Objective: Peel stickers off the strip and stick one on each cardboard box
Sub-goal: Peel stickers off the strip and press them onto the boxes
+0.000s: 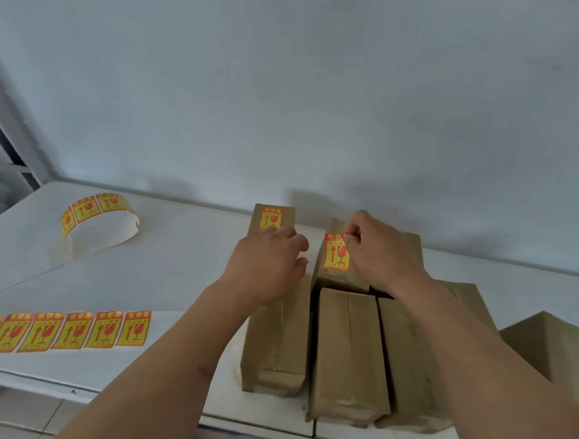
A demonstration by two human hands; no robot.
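Several brown cardboard boxes stand side by side on a white table (175, 266). The far left box (264, 214) carries a yellow and red sticker (271, 217). My right hand (378, 253) pinches the top edge of another sticker (336, 251), which lies against the far middle box (342, 274). My left hand (268, 262) hovers with curled fingers over the near left box (275, 348), holding nothing. Two near boxes (347, 353) (404, 364) show bare tops. The sticker strip (61, 332) lies flat at the near left of the table.
The strip's far end (93, 214) curls up into a loop at the back left, part of it bare backing paper. A larger open cardboard box (553, 344) sits at the right edge. A pale wall rises behind the table. The table's front edge runs along the bottom.
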